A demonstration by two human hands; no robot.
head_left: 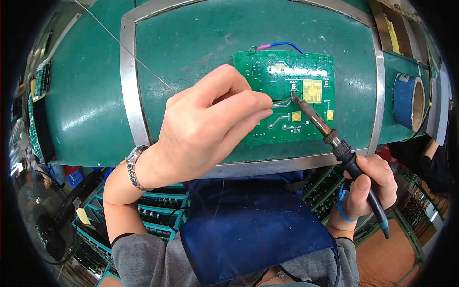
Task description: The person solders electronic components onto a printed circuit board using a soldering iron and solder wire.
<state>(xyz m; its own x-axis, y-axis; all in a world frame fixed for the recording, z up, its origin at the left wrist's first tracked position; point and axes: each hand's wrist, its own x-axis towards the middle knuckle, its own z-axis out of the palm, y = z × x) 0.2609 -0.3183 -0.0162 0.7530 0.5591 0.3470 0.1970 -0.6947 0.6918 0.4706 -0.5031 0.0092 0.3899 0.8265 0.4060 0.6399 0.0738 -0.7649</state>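
Observation:
A green circuit board [315, 60] lies on the green bench top, with yellow square patches and silvery solder joints on its face. A blue wire [287, 44] with a pink sleeve and a ring terminal sticks out past its far edge. My right hand [375, 184] grips a soldering iron [351, 165], its tip down at a group of joints near the board's middle. Over the board's left part, my left hand [215, 115] pinches a thin solder wire [129, 50] that runs in from the far left. The wire's end seems to reach the iron's tip; exact contact is too small to tell.
A metal frame [129, 76] borders the work area. To the right stands a blue roll [409, 101] of tape. Racks of boards [158, 210] sit below the bench at left, near a fan [48, 215]. A blue apron [253, 225] covers my lap. Another person's arm [430, 149] shows at far right.

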